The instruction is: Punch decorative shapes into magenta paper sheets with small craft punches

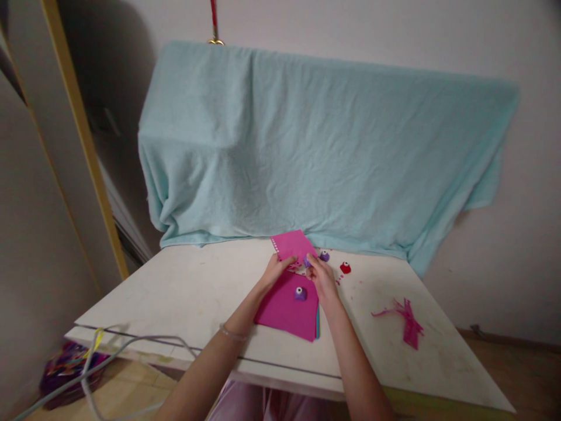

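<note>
A pink paper sheet (294, 243) with small cut-outs along its edges is held up over the table. My left hand (277, 270) grips its lower left part, thumb on top. Closed round a small purple punch (307, 261) at the sheet's right edge is my right hand (321, 276). Below both hands lies a stack of magenta paper (287, 307), a blue-green edge showing at its right. On that stack rests another purple punch (300, 293). Just beyond my right hand sit a further purple punch (324, 256) and a red punch (345, 268).
Pink paper scraps (409, 324) lie on the right of the white table (188, 286), with tiny bits near the red punch. A pale blue cloth (328, 152) hangs behind. Grey cables (131, 339) cross the front left edge, and a patterned bag (65, 371) is below.
</note>
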The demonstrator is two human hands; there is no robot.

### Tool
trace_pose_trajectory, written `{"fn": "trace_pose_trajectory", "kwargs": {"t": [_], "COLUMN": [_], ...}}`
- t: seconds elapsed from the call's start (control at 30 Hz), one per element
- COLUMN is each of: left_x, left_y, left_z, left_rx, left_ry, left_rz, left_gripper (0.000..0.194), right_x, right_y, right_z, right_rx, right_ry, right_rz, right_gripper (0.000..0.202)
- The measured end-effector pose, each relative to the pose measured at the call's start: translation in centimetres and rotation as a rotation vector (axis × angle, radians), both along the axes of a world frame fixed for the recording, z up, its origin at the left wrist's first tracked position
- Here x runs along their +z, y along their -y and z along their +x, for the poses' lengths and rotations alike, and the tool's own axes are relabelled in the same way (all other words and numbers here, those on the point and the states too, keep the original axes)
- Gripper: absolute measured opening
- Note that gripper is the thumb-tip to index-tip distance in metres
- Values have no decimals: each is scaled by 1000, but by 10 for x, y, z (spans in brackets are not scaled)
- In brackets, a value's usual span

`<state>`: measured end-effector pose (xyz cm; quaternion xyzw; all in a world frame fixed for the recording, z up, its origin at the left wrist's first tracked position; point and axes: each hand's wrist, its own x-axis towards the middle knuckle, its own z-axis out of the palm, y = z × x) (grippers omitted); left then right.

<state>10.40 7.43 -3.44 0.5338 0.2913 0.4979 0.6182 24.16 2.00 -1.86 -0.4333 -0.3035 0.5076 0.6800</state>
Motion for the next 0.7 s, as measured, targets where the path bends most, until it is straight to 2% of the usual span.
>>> {"fn": "trace_pose_trajectory", "kwargs": {"t": [0.3, 0.7], "left_x": [-2, -3], "left_y": [-2, -1], "left_z": [-1, -1], "left_rx": [0, -20], "left_ry": [0, -33], "left_rz": [1, 52], "left_gripper": [36, 34], "right_x": [11, 4], "right_y": [11, 5], "right_z": [-3, -2], "right_rx": [56, 53], "right_ry": [46, 39], "right_rz": [16, 24], "right_gripper": [28, 29]}}
